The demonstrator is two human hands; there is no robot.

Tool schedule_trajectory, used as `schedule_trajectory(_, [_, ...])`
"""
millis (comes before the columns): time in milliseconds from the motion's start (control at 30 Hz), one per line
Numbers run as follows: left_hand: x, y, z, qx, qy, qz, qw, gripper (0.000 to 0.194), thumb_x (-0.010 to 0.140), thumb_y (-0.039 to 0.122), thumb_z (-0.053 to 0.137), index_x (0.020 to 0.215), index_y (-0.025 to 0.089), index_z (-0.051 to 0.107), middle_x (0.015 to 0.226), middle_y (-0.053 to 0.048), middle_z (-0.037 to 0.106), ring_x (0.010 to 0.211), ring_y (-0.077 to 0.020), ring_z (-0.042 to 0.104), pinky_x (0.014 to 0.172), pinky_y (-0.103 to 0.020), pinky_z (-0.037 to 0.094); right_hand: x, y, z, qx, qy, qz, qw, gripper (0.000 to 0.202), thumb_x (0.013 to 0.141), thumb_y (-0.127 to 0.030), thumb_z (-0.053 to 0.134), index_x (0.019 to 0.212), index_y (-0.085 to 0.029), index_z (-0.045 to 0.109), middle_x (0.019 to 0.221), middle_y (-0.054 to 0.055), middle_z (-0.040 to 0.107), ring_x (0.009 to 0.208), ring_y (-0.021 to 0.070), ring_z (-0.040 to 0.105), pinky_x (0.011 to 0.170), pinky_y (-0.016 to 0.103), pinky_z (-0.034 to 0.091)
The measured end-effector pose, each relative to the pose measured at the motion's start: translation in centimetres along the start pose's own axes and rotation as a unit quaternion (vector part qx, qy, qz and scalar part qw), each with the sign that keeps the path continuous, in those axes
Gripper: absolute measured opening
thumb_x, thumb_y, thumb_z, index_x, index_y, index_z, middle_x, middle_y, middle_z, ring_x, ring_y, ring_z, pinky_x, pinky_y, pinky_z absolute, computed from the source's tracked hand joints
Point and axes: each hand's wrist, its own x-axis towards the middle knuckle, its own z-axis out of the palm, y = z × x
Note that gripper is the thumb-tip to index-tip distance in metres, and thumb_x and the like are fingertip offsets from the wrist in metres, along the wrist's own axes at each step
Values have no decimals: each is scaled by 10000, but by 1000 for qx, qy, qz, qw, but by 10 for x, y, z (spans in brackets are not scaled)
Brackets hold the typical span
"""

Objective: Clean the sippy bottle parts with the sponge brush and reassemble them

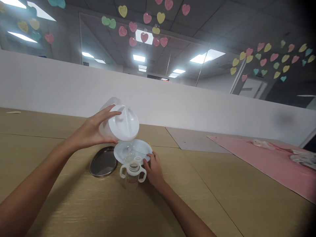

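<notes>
My left hand (97,126) is closed around a white lidded pitcher (125,123), tipped so its lid faces me. Clear liquid seems to fall from it into a shallow white bowl (118,152) just below. My right hand (155,169) pinches the bowl's right rim between thumb and fingers. Inside the bowl lie clear and white pieces, hard to make out; one looks like a small round cap (138,160). In front of the bowl stands a clear baby bottle (132,180), upright and uncapped, with two white handles and red lettering.
An oval metal tray (103,162) lies left of the bowl on the wood-toned table (81,210). To the right is a pink cloth (264,161) with crumpled clear plastic (302,158) on it. A white low wall (172,102) with glass above closes off the back.
</notes>
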Motion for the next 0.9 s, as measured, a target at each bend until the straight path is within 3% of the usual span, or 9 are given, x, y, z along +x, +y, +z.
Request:
schedule_trajectory(133, [-1, 13, -10, 6, -13, 50, 999, 791, 675, 618, 655, 1359, 360, 351, 1523, 6, 225, 1346, -311, 311, 1083, -437, 333, -1, 0, -1, 8, 4, -9, 1000, 345, 885, -367, 414, 1106, -145, 558, 1301, 170, 449, 1284, 275, 382, 1016, 412, 366])
schedule_trajectory(333, [-4, 38, -11, 49, -64, 120, 990, 612, 801, 506, 589, 1358, 355, 384, 1523, 2, 217, 1362, -314, 272, 1091, -472, 310, -1, 0, -1, 14, 7, -12, 1000, 322, 875, -347, 432, 1099, -153, 559, 1269, 160, 473, 1285, 262, 383, 1012, 393, 374])
schedule_trajectory(467, [-3, 37, -12, 55, -53, 107, 991, 629, 797, 538, 575, 1364, 342, 383, 1524, -1, 217, 1353, -311, 290, 1090, -471, 310, 0, 0, -1, 16, -3, -9, 1000, 345, 882, -366, 408, 1114, -150, 546, 1276, 159, 456, 1294, 262, 366, 1025, 400, 360])
schedule_trajectory(600, [1, 16, -15, 37, 44, 19, 998, 819, 691, 640, 623, 1389, 329, 329, 1497, -3, 287, 1336, -300, 328, 1094, -433, 314, 0, 0, -2, 14, -3, -13, 1000, 356, 882, -380, 397, 1113, -147, 538, 1278, 159, 454, 1278, 261, 382, 1027, 403, 360])
schedule_trajectory(700, [1, -8, -15, 33, 108, -105, 988, 897, 618, 652, 677, 1382, 330, 336, 1428, -1, 407, 1274, -288, 414, 1053, -414, 372, 1, 1, -2, 11, -1, -15, 1000, 364, 876, -388, 405, 1121, -151, 530, 1282, 157, 455, 1263, 258, 399, 1026, 405, 363])
schedule_trajectory(800, [-1, -33, -12, 48, 115, -238, 963, 880, 589, 637, 702, 1345, 312, 391, 1370, -16, 473, 1171, -302, 505, 964, -413, 444, 2, 2, -2, 6, -6, -7, 1000, 382, 875, -394, 401, 1131, -142, 530, 1302, 167, 439, 1271, 266, 395, 1023, 405, 367])
schedule_trajectory(900, [-5, -56, -4, 71, 100, -304, 945, 845, 583, 611, 710, 1303, 267, 434, 1320, -38, 517, 1154, -316, 512, 951, -414, 440, 3, 2, -2, 1, -7, -5, 1000, 387, 872, -397, 400, 1132, -144, 535, 1292, 169, 450, 1270, 271, 402, 1016, 405, 376])
